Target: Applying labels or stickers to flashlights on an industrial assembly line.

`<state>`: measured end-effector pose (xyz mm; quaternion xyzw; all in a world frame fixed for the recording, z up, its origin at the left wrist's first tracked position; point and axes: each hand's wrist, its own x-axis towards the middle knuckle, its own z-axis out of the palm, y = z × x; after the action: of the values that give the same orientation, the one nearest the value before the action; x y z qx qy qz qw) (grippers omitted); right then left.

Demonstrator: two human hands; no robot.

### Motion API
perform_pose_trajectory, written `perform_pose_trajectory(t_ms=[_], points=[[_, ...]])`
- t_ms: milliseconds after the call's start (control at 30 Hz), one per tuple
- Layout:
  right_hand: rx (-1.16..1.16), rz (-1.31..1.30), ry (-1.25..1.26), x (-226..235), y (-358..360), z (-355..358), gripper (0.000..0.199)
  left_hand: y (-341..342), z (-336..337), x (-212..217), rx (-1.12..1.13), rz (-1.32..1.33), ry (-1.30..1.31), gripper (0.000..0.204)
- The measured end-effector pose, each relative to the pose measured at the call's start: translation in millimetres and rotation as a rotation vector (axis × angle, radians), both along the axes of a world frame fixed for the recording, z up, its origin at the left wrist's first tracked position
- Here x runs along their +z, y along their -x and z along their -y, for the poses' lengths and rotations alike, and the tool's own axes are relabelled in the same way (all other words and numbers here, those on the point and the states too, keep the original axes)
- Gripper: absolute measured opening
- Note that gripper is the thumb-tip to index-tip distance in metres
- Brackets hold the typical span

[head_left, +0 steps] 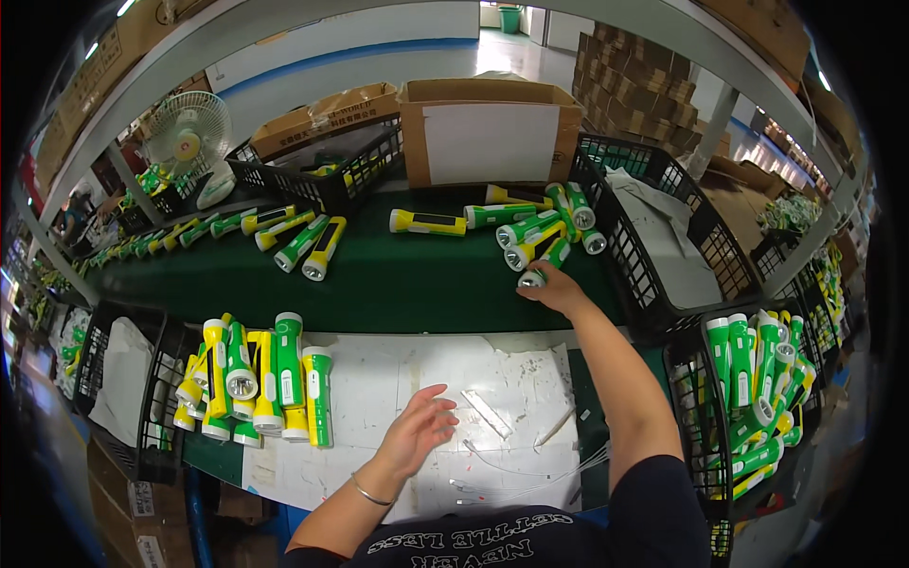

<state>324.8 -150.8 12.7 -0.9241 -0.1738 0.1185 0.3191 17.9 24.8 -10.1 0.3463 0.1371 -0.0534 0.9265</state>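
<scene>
At the far side of the work area, my right hand (555,291) reaches forward and closes around the head end of a green and yellow flashlight (557,253). That flashlight lies at the near edge of a loose group of others, among them a yellow flashlight (428,222) with a dark panel. My left hand (419,432), a bracelet on its wrist, hovers over the white work sheet (365,379) with fingers apart and nothing in them. To its left is a stacked pile of green and yellow flashlights (289,369).
White cables (530,481) and a clear strip (487,414) lie on the sheet. A black crate (644,275) stands at the right, another (696,402) holds flashlights nearer me. An open cardboard box (492,142) stands behind. More flashlights line the green belt (398,284) leftward.
</scene>
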Motion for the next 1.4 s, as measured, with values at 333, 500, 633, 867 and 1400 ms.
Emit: perform_pose_trajectory(t_ms=[333, 500, 633, 867, 1400], points=[[0.852, 0.505, 0.381, 123.9, 191.7, 62.8, 0.027, -11.6, 5.8, 83.3, 0.028, 0.496, -2.075, 0.06], [1.076, 0.473, 0.197, 132.1, 232.7, 68.3, 0.033, 6.7, 10.7, 45.5, -0.939, 0.349, -0.401, 0.054], [0.988, 0.552, 0.126, 109.8, 244.3, 66.6, 0.031, 30.9, 30.7, 14.9, -0.664, 0.137, 0.059, 0.05], [0.395, 0.43, -0.376, 58.0, 263.0, 66.3, 0.02, 30.5, 40.4, -1.6, -0.187, -0.134, 0.123, 0.041], [0.427, 0.418, -0.194, 32.9, 293.1, 52.8, 0.015, 25.2, 51.0, 15.4, -0.045, -0.049, -0.054, 0.033]])
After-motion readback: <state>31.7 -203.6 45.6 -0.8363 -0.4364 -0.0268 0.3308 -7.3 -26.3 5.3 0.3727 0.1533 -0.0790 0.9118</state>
